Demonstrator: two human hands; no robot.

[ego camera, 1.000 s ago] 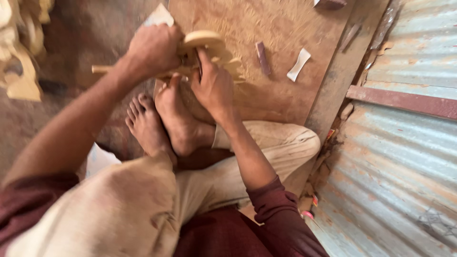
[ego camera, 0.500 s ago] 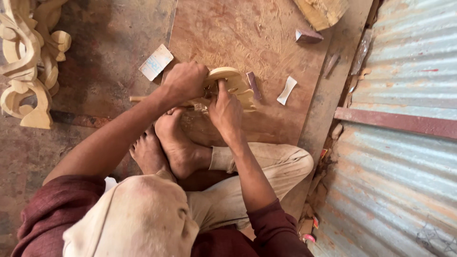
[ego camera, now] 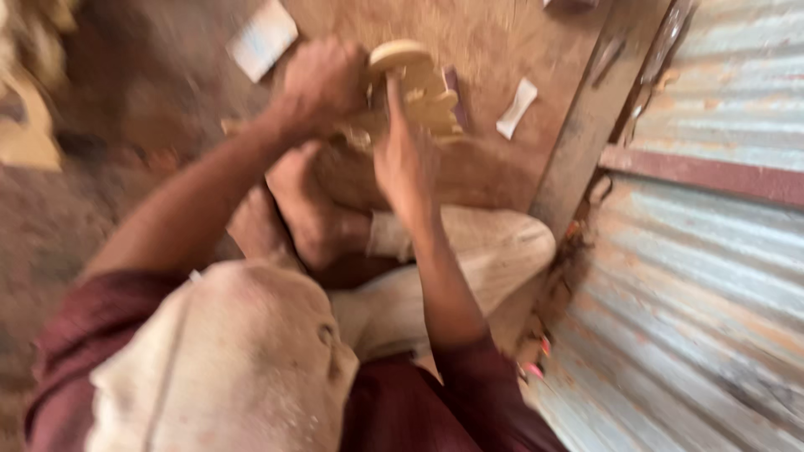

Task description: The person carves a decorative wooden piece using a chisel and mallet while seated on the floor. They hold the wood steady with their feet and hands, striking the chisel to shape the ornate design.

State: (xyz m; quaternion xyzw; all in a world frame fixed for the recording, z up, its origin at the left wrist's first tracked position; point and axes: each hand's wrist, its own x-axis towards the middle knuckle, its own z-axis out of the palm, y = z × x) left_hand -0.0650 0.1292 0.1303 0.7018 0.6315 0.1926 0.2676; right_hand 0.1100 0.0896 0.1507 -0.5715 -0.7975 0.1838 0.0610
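Observation:
The view is blurred. I sit on the floor with bare feet pulled in under a pale carved wooden piece. My left hand is closed around a stick-like wooden tool handle whose end pokes out to the left, and it presses against the carved piece. My right hand holds the piece from below and the near side, one finger stretched up along it. The tool's working end is hidden behind my hands.
A flat pale offcut and a small white scrap lie on the sawdust-covered board. More carved wooden pieces sit at the far left. A wooden beam and corrugated metal sheet close off the right.
The view has swung and blurred, so the hands now sit higher in it. Both hands stay on the tool and the carved piece, with the right finger now raised along it.

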